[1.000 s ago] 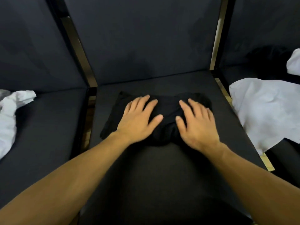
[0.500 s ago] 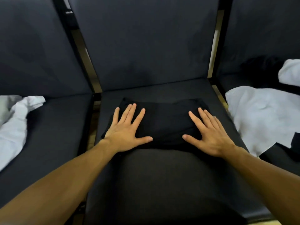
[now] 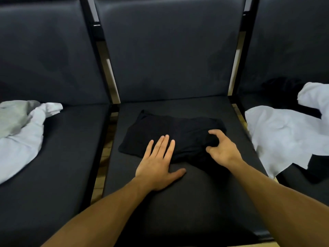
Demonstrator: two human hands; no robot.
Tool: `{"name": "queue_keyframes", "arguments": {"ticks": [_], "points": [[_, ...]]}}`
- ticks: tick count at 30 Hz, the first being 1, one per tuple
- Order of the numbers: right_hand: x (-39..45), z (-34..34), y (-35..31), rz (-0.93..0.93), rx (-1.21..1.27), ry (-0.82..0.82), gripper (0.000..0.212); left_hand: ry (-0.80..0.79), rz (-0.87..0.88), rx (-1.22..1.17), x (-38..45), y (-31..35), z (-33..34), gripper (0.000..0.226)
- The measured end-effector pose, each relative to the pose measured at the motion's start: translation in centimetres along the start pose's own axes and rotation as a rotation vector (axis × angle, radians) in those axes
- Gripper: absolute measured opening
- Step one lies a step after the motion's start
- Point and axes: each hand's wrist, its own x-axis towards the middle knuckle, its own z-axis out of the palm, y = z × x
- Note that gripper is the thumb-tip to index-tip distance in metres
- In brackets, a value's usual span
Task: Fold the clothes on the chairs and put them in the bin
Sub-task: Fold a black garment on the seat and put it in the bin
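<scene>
I see my left hand (image 3: 156,164) lying flat with straight, spread fingers on the near edge of the black cloth (image 3: 170,132), the thumb resting on the seat (image 3: 187,202). My right hand (image 3: 222,148) is at the right end of the same cloth; its fingers are curled and pinch a fold of the fabric between thumb and fingertips. The cloth lies folded on the middle chair, under both hands. Far left of my left hand, on the next seat, there is a crumpled white cloth (image 3: 21,139) with a grey piece (image 3: 12,118) on it. Right of my right hand a white shirt (image 3: 284,136) is spread on the third seat, with something dark behind it that I cannot tell. Nothing lies between the hands and the cloth. All seats are dark padded ones with black frames, and a wooden floor (image 3: 105,147) shows in the gaps.
</scene>
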Motion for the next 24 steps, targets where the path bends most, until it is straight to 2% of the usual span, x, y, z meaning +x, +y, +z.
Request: {"name": "queue_keyframes", "arguments": {"ticks": [4,8,13,14,18,19,21,22,24], "points": [[0.4,0.1,0.0,0.046,0.264,0.029,0.050,0.010,-0.007,-0.016,-0.1,-0.2,0.1,0.105],[0.3,-0.9,-1.4,0.080,0.387,0.064,0.041,0.025,-0.008,-0.020,-0.1,0.0,0.0,0.106],[-0.1,-1.9,-7.9,-0.008,0.473,0.074,0.033,0.067,-0.015,-0.064,0.0,0.1,0.1,0.110],[-0.4,-2.1,-9.7,-0.029,0.512,0.035,0.035,0.060,-0.016,-0.072,0.0,0.2,0.0,0.111],[-1.5,-2.9,-15.5,-0.206,0.812,-0.342,0.033,0.025,-0.028,-0.107,-0.1,0.0,-0.3,0.114],[-1.0,-2.1,-16.1,-0.277,0.795,-0.374,0.031,0.019,-0.038,-0.121,-0.3,-0.3,-0.2,0.112],[-0.1,-0.7,-15.7,-0.438,0.612,-0.270,0.035,0.029,-0.046,-0.148,-0.2,0.0,-0.5,0.108],[0.6,0.6,-15.1,-0.524,0.453,-0.217,0.038,0.034,-0.054,-0.159,-0.2,0.0,-0.4,0.107],[2.0,3.3,-13.3,-0.647,0.056,-0.234,0.044,0.051,-0.047,-0.138,-0.1,0.1,-0.1,0.106]]}}
